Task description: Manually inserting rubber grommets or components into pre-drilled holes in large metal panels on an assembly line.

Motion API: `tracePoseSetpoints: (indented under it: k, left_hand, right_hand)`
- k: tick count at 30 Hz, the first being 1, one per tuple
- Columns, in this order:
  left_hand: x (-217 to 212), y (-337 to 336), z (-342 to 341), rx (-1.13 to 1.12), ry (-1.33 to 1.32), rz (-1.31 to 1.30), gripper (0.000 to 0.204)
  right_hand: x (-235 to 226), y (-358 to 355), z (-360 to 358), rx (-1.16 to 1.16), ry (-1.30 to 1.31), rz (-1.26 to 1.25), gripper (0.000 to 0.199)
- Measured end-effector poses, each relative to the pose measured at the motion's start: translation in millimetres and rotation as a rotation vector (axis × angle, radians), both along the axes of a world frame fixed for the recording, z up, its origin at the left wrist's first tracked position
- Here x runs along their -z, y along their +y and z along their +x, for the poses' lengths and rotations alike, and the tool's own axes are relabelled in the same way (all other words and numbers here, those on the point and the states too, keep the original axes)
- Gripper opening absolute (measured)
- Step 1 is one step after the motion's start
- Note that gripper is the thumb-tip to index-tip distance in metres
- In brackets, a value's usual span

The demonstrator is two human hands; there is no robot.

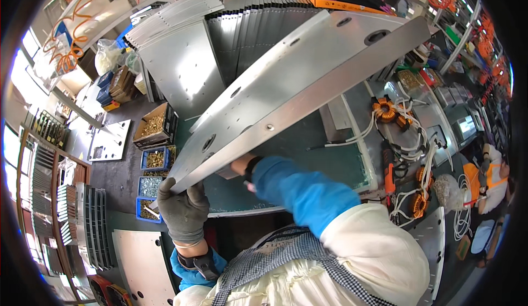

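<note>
1. Long bent sheet-metal panel (308, 80) is held tilted over the workbench (330, 163), running from the near-left corner up toward the far-right; it has round holes and a folded flange along its lower edge.
2. Left hand (184, 209), grey glove, is closed around the panel's near-left end, fingers curled over the edge.
3. Right hand (242, 168) reaches under the panel near its middle; only the wrist and blue sleeve show, and the panel hides the fingers, so I cannot tell its grip.
4. The panel blocks the view of most of the green mat (341, 165) on the bench.
5. Far edge: a row of upright metal sheets (247, 31) stands stacked behind the panel.
6. Left of the bench: blue bins of fasteners (149, 185) and a cardboard box of brass parts (154, 125).
7. Right edge: copper toroid coils (385, 109) with white wires, and an orange screwdriver (389, 174) just beside the mat.
8. Another person in an orange vest (487, 179) sits at far right, well apart.
</note>
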State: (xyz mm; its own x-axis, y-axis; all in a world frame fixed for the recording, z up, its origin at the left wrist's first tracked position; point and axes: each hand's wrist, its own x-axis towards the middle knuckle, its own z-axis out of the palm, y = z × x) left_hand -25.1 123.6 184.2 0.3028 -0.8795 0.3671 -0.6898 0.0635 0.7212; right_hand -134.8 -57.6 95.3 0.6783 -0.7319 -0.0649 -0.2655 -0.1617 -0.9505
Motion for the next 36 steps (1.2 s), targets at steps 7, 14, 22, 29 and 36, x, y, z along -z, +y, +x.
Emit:
tracePoseSetpoints:
  k: [7,14,22,29,36]
  left_hand:
    - [10,2,0,-0.004,-0.072,-0.077,0.034]
    - [5,1,-17,0.004,-0.136,-0.049,0.039]
    - [27,1,-31,0.085,-0.088,0.022,0.045]
    - [56,-2,-41,0.447,1.949,0.143,0.042]
    - [97,-3,-81,0.386,1.166,0.052,0.030]
  right_hand:
    - [43,-41,-225,0.513,0.473,-0.584,0.037]
    - [84,-39,-375,0.356,0.934,-1.100,0.044]
    - [36,1,-462,-0.075,1.482,-0.156,0.047]
    - [50,7,-409,0.400,1.217,-0.434,0.076]
    - [90,-53,-337,0.532,0.655,-0.301,0.068]
